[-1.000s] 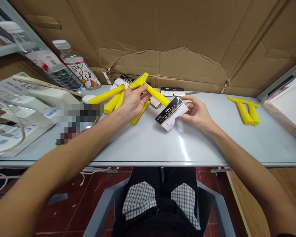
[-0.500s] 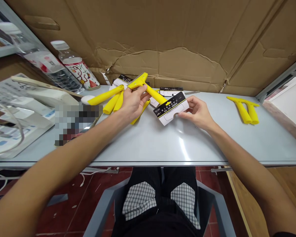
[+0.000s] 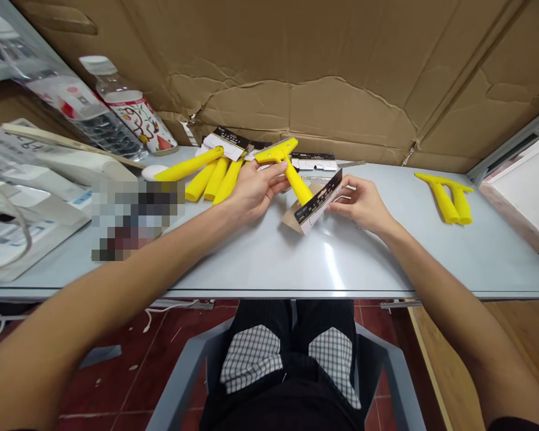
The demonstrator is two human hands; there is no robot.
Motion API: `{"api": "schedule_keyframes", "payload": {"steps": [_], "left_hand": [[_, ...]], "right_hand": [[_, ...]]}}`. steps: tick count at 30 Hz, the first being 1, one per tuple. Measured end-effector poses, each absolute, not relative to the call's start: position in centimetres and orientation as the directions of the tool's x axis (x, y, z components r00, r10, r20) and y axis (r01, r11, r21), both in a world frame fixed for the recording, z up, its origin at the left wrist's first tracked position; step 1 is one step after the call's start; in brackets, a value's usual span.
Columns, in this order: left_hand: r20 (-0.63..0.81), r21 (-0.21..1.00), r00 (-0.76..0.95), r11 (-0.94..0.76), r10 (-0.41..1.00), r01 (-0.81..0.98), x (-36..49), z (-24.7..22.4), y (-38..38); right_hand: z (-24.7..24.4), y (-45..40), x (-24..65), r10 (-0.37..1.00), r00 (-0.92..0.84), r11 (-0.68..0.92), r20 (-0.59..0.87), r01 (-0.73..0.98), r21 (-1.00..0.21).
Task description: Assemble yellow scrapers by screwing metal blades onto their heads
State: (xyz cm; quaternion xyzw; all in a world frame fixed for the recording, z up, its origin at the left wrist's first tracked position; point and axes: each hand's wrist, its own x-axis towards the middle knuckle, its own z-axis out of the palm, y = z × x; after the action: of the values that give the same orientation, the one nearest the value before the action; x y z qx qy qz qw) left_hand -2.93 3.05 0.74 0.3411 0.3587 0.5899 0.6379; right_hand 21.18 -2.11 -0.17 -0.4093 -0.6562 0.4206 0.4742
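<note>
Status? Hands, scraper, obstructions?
Left hand holds yellow scraper near its head. Right hand grips folded card at scraper's lower end. Yellow handles close beside left hand.

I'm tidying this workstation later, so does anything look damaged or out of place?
Yes: the cardboard behind the table looks damaged, with a wavy crease and torn spots low down. Scraps litter the floor at left, which looks untidy. The yellow scraper in the left hand shows no obvious damage.

Grey tabletop | right: two yellow scrapers | left: labelled bottle
</note>
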Motion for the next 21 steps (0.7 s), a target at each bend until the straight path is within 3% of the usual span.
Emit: {"api": "schedule_keyframes", "payload": {"steps": [12, 21], "left_hand": [[0.009, 0.869, 0.018, 0.001, 1.000, -0.494, -2.68, 0.88, 2.45], [0.042, 0.913, 0.063, -0.013, 0.997, -0.407, -3.07, 1.08, 2.29]], "right_hand": [[-0.05, -2.41, 21.74, 0.917, -0.364, 0.180, 0.161, 0.018, -0.984], [0.51, -2.91, 21.01, 0.967, -0.214, 0.123, 0.136, -0.071, -0.990]]}}
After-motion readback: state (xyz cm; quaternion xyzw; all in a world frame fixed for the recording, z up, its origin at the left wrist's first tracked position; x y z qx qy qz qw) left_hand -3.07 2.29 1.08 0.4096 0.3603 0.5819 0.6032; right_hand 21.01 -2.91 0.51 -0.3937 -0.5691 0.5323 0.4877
